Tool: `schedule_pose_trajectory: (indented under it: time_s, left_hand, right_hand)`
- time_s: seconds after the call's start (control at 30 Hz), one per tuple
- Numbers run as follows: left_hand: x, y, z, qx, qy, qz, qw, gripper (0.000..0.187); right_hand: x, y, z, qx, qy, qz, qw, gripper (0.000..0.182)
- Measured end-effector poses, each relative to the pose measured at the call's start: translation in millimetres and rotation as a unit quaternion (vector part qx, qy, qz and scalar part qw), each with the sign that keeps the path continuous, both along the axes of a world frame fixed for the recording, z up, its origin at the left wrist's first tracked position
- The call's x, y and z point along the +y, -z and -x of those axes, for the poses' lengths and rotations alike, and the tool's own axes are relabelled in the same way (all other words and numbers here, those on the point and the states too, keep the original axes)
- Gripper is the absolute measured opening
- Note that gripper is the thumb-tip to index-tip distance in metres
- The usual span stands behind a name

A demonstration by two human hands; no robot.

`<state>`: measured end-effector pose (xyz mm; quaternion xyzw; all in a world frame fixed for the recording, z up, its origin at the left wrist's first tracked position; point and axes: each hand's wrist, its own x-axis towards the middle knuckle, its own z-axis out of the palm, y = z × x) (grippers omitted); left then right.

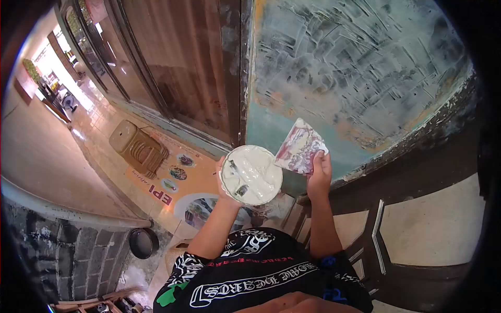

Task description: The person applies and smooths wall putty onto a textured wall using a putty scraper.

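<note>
My left hand [223, 180] is wrapped round the side of a round tub [281, 183] held in front of my chest. Creamy white putty [255, 169] fills it, with two dark patches showing through. In my right hand [319, 177] is a flat putty spreader [301, 147], roughly four-sided and smeared white over reddish. The fingers grip its lower right corner, and its lower left edge comes right up to the tub's rim. Behind it stands a blue-green wall [344, 73] with streaky whitish strokes across its upper part.
A brown plastic stool [136, 148] stands on an orange printed banner [156, 180] on the floor. Left of the wall is a brown-framed glass door [177, 62]. A dark round pan [143, 243] lies near a grey block wall [78, 255]. Panelled dark wood [378, 240] is at right.
</note>
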<state>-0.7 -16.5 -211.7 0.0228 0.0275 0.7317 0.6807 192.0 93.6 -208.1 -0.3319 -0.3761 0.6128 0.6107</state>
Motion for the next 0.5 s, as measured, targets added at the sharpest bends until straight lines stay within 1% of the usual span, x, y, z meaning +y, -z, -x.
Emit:
schedule_pose_trajectory:
  time_s: [0.03,0.07,0.1,0.13,0.17,0.23,0.27,0.3,0.37,0.4,0.5]
  left_hand:
    - [0.1,-0.5,0.8,0.007,-0.011,0.006,1.0,0.068]
    - [-1.2,-1.8,1.3,0.0,0.007,-0.03,1.0,0.068]
    - [-1.4,1.1,2.2,0.018,-0.005,-0.001,1.0,0.068]
    - [-1.4,1.1,2.6,0.013,0.0,0.001,1.0,0.068]
    - [1.4,-0.5,1.3,0.007,0.004,0.003,1.0,0.068]
    - [0.9,-5.7,-2.2,0.017,0.012,0.014,1.0,0.068]
    - [-0.3,-7.2,-3.2,0.028,0.021,0.027,0.999,0.068]
    - [-1.4,-6.0,-3.2,0.018,0.035,0.016,0.999,0.068]
    - [-1.6,-5.1,-7.9,0.016,0.026,0.022,0.999,0.068]
    - [-1.1,-3.6,-9.2,0.015,0.027,0.021,0.999,0.068]
    - [-2.7,1.2,-10.6,0.029,0.03,0.011,0.999,0.068]
  right_hand:
    - [-4.8,-6.7,-4.7,0.0,0.001,0.0,1.0,0.025]
    - [-11.5,-11.8,-12.5,-0.033,-0.049,-0.042,0.997,0.024]
    - [-17.1,-17.5,-17.6,-0.067,-0.099,-0.084,0.989,0.024]
    - [-21.2,-25.3,-17.8,-0.077,-0.118,-0.121,0.983,0.023]
    - [-22.4,-38.7,-17.4,-0.078,-0.119,-0.122,0.982,0.023]
    - [-29.3,-64.8,-9.4,-0.171,-0.139,-0.104,0.97,0.024]
    - [-29.2,-69.1,-6.1,-0.15,-0.16,-0.086,0.972,0.022]
    - [-25.9,-69.0,-3.9,-0.15,-0.16,-0.085,0.972,0.022]
    - [-20.6,-67.3,-1.5,-0.137,-0.209,-0.049,0.967,0.021]
    - [-26.3,-74.4,2.1,-0.138,-0.187,-0.046,0.972,0.016]
    - [-28.0,-65.8,4.5,-0.11,-0.204,-0.045,0.972,0.015]
